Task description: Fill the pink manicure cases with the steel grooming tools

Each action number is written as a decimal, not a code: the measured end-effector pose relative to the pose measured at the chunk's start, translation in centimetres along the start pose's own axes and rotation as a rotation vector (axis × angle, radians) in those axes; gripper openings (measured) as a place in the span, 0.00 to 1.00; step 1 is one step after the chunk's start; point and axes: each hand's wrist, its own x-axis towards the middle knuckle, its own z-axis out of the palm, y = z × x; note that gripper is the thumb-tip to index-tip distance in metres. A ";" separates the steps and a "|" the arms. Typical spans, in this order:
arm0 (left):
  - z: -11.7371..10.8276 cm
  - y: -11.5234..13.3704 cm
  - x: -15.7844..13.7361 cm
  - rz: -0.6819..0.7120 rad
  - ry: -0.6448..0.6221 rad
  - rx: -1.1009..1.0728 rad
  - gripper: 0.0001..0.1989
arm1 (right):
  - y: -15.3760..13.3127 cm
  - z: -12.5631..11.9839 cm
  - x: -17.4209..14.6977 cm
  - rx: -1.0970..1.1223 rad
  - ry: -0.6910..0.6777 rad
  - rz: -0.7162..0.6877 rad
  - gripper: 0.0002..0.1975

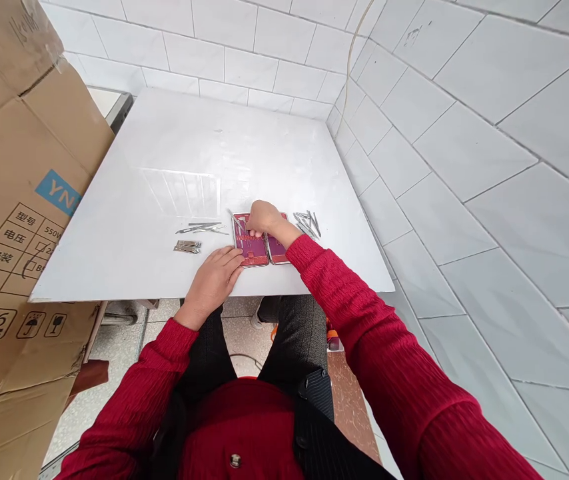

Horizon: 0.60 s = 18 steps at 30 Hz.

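R hand (263, 217) is over the L half of an open manicure case (252, 256), fingers bent down to its lining; can't tell if they grip anything. L hand (217, 275) lies flat w/ fingers extended, fingertips at the case's lower L edge. Case sits near the table's front edge: rect. halves, rounded corners, purple-red lining, a red strip of loops across the L half. Thin metal tool (237, 220) slants at its upper L corner, nr R fingers.

L of case: slim metal tools (203, 228) in a loose bunch, then shiny nail clippers (187, 247) side by side. R of case: more metal tools (307, 224), partly behind the R forearm. Table (179, 133) is smooth, glossy white. Sleeves (349, 313) are crinkly red fabric.

Far L, corrugated cardboard box (4, 160): blue label (58, 192) reads "YN", cut off; printed grid has 型号 (w/ "550W"), 电压, 安装, 其他; below, a "6" stacking mark, umbrella & glass icons. Marker scrawl up top, illegible. Wall (294, 40): white rect. tiles, dk grout.
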 end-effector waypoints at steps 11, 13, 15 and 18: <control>0.1 -0.1 0.1 -0.007 -0.013 -0.026 0.17 | -1.1 -0.5 0.9 0.095 -0.047 0.112 0.06; 0.1 -0.1 0.0 -0.009 -0.013 -0.030 0.17 | -1.2 -0.6 0.9 0.177 -0.012 0.126 0.07; 0.1 -0.1 0.0 -0.008 -0.009 -0.028 0.17 | -1.1 -0.6 0.8 0.228 0.031 0.133 0.08; 0.1 -0.1 0.0 -0.004 0.002 -0.024 0.17 | -1.1 -0.5 0.6 0.194 0.055 0.093 0.07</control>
